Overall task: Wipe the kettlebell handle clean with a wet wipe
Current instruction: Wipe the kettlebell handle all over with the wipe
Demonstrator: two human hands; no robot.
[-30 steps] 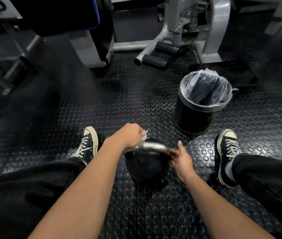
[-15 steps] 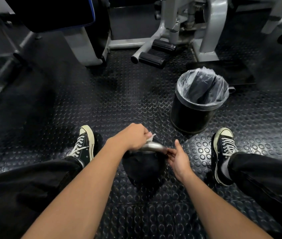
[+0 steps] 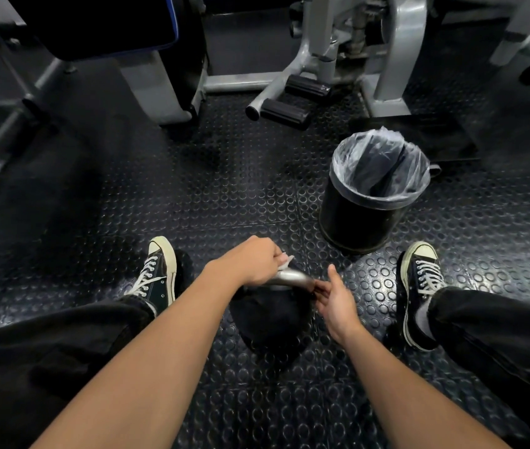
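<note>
A black kettlebell (image 3: 271, 319) stands on the studded rubber floor between my feet. Its silver handle (image 3: 293, 276) runs across the top. My left hand (image 3: 255, 260) is closed around the left part of the handle with a white wet wipe (image 3: 284, 259) pressed against it; only a corner of the wipe shows past my fingers. My right hand (image 3: 335, 298) pinches the right end of the handle with its fingertips, thumb raised.
A black bin with a clear liner (image 3: 375, 189) stands just beyond my right foot (image 3: 420, 280). My left foot (image 3: 156, 273) is beside the kettlebell. Grey gym machine frames (image 3: 396, 53) and black foot rollers (image 3: 284, 113) fill the back.
My left hand has slid to the right along the handle with the wipe, covering more of the silver bar. My right hand has stayed at the right end.
</note>
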